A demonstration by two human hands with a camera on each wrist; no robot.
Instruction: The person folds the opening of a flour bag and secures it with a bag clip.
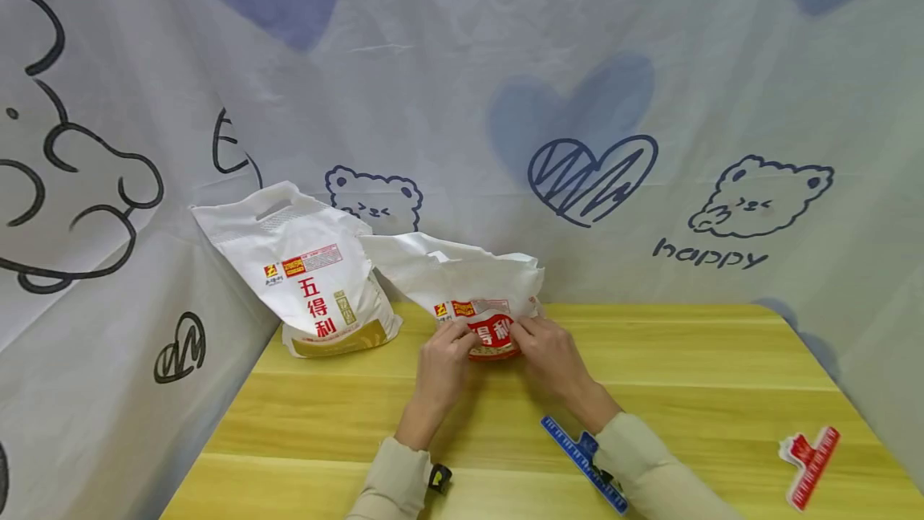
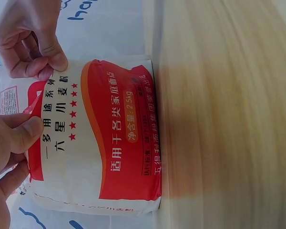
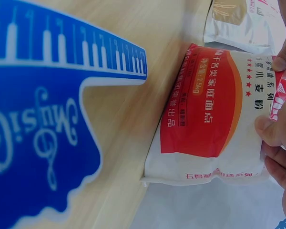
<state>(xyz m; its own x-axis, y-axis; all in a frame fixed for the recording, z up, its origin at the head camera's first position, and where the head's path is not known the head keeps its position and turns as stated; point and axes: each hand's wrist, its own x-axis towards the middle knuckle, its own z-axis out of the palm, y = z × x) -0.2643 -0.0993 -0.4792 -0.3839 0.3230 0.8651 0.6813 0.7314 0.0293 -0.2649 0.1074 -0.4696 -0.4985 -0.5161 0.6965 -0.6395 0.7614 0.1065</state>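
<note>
Apparently steadying it from both sides, I have the left hand and right hand pinching the flour bag where its top bends; it stands on the bench, the blue clip by the right sleeve, probably for easy reach.
</note>
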